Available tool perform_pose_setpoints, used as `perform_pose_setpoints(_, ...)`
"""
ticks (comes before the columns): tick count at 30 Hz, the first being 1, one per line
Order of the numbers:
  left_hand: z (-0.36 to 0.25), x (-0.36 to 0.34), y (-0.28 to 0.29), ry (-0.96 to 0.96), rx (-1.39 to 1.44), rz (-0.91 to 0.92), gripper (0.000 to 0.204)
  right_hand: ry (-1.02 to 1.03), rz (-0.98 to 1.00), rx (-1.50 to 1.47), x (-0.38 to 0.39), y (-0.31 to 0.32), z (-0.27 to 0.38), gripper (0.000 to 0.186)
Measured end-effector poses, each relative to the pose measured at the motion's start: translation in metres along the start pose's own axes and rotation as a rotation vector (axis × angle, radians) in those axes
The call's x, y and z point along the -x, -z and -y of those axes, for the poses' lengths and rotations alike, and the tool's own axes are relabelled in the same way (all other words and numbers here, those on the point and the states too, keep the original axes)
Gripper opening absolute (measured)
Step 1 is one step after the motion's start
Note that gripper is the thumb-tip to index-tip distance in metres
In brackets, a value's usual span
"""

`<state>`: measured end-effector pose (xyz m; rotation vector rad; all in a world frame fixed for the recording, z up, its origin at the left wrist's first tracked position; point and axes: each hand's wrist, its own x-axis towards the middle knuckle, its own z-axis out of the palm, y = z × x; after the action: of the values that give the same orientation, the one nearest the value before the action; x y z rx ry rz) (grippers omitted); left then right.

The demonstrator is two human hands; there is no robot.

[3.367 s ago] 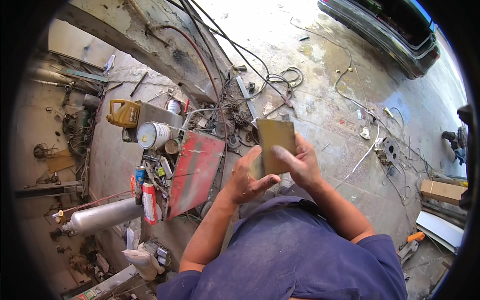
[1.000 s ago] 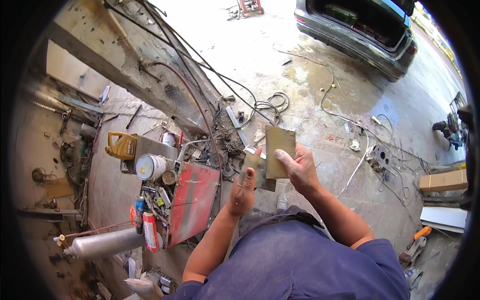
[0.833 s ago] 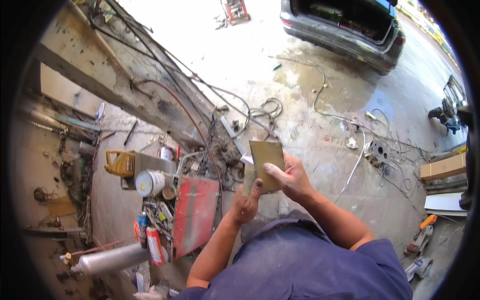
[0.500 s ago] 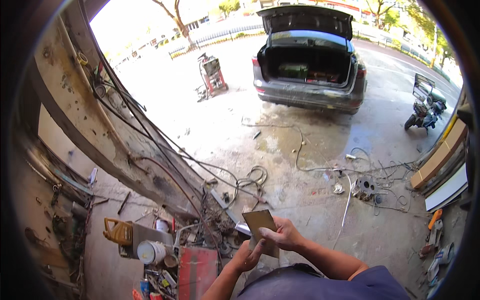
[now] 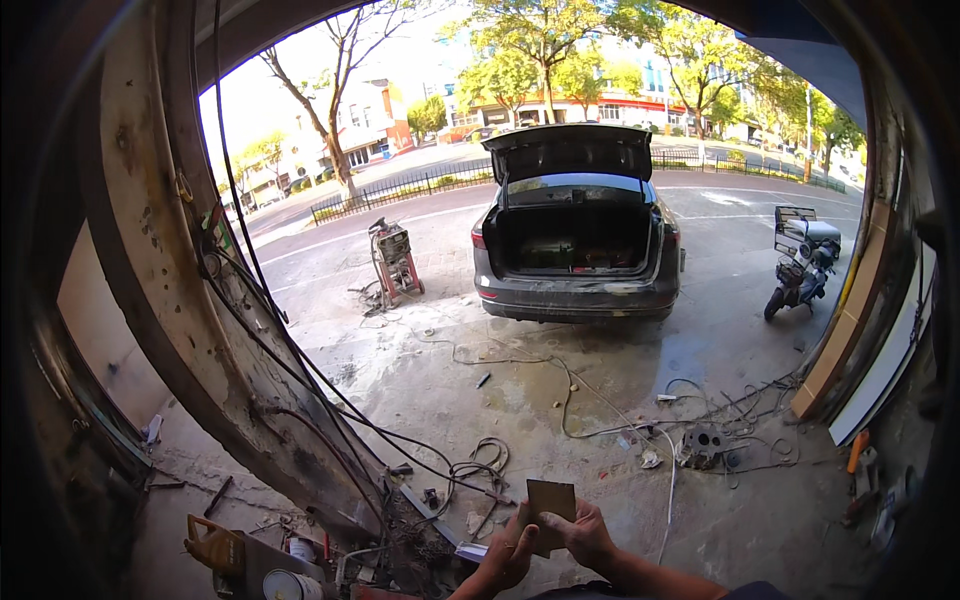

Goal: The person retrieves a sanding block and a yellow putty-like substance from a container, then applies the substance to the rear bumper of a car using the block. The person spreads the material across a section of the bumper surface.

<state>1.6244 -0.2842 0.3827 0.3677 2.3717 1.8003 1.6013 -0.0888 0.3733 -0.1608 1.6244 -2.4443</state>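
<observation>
Thin brown sheet held upright between two close-set hands

The right hand [image 5: 586, 534] grips a thin brown sheet [image 5: 551, 497] by its lower right part, the thumb laid over the near face and the fingers going behind; a flat, thin piece like this is probably steadiest pinched so, with its upper part standing free. The left hand [image 5: 506, 558] is close beside it at the lower left edge, thumb up, perhaps to keep the sheet from swinging; whether it grips anything itself I cannot tell. Both hands are low in the view, seemingly near the body, where the arms can rest bent.

Beyond the sheet, black cable [image 5: 482, 462] lies in loose coils near the foot of the pillar [image 5: 185, 270], perhaps gathered there to leave walking room. To the lower left, a yellow-brown jug [image 5: 214, 545] and a white bucket [image 5: 287, 585] stand near each other, seemingly within easy reach. A dark car [image 5: 577, 298] stands outside with its boot lid [image 5: 570, 157] raised, which leaves the load space open toward the hands
</observation>
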Motion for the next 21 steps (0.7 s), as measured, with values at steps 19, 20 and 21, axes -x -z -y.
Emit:
perform_pose_setpoints(19, 0.133, 0.098, -0.026, 0.552, 0.685, 0.118, 0.106, -0.265, 0.329, 0.329, 0.066, 0.0, -0.148, 0.016)
perform_pose_setpoints(20, 0.146, 0.095, -0.025, 0.581, 0.703, 0.135, 0.107, -0.257, 0.393, 0.355, 0.054, 0.007, -0.159, 0.015)
perform_pose_setpoints(21, 0.149, 0.09, -0.023, 0.598, 0.721, 0.125, 0.108, -0.25, 0.45, 0.38, 0.046, 0.01, -0.161, 0.014)
